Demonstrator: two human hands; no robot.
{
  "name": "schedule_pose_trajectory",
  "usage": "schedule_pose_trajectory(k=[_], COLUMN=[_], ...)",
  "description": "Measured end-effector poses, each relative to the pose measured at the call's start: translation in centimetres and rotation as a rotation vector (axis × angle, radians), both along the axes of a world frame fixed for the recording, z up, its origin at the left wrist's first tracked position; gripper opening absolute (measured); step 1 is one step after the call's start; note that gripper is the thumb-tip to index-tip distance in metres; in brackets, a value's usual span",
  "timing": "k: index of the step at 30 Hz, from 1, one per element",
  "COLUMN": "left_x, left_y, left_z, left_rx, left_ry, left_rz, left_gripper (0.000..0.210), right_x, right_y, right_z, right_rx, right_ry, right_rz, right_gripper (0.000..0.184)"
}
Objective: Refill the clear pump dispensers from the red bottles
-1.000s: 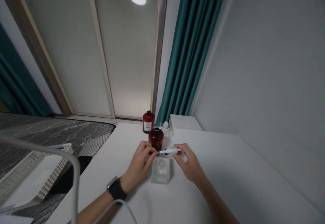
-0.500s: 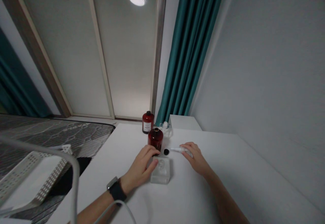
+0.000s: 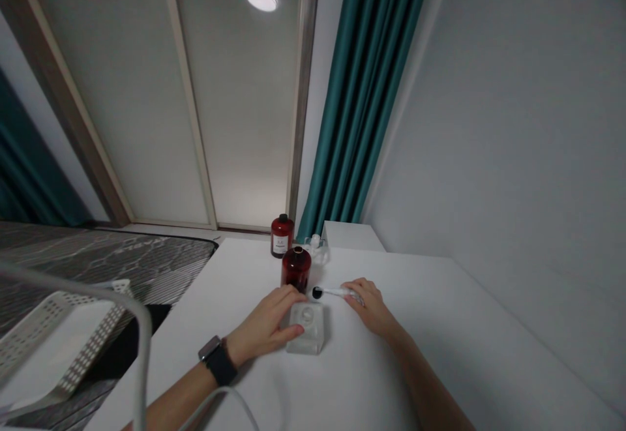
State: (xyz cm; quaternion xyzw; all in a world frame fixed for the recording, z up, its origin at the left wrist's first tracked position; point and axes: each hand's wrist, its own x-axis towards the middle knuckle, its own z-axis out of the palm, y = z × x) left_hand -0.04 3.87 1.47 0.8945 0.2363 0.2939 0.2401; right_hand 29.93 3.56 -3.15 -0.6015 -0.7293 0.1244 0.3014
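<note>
My left hand (image 3: 268,320) rests against a clear square glass bottle (image 3: 308,340) with a round opening on top. Its thumb lies over the near left side and its fingers curve along the far left edge. Between the fingertips of my right hand (image 3: 368,304) is a slim clear-and-white dropper (image 3: 335,293), lying nearly level and pointing left. The dropper's tip meets, or overlaps in view, a small black cap (image 3: 317,293) on the table. Just behind my left fingers stands an uncapped dark red bottle (image 3: 296,268).
A second red bottle (image 3: 282,235), labelled and black-capped, stands farther back on the white table (image 3: 362,372). Near it are a clear item with a white top (image 3: 316,245) and a white box (image 3: 352,235). A white basket (image 3: 59,346) and a grey cable (image 3: 143,353) are at left.
The dropper has moved left, bringing its tip to the black cap. My left thumb has shifted lower on the glass bottle. The view has turned slightly.
</note>
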Motion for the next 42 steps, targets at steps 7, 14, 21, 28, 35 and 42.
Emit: schedule_pose_trajectory(k=[7, 14, 21, 28, 35, 42], left_x=[0.0, 0.1, -0.1, -0.7, -1.1, -0.9], left_y=[0.0, 0.0, 0.0, 0.7, 0.7, 0.1], left_z=[0.1, 0.2, 0.2, -0.1, 0.2, 0.8], left_rx=[0.001, 0.004, 0.016, 0.074, 0.133, 0.107], left_ry=[0.002, 0.006, 0.025, 0.079, 0.010, -0.035], left_rz=[0.010, 0.004, -0.008, 0.013, 0.029, 0.041], left_gripper=[0.035, 0.036, 0.045, 0.064, 0.043, 0.031], right_x=[-0.4, -0.4, -0.6, -1.1, -4.4, -8.9], right_y=[0.0, -0.2, -0.3, -0.5, -2.3, -4.8], right_z=[0.3, 0.5, 0.6, 0.9, 3.4, 3.9], right_rx=[-0.056, -0.069, -0.019, 0.068, 0.175, -0.077], right_ry=[-0.072, -0.090, -0.058, 0.020, 0.171, 0.292], right_rz=[-0.024, -0.030, -0.031, -0.013, 0.072, 0.335], right_gripper=[0.025, 0.027, 0.032, 0.030, 0.026, 0.078])
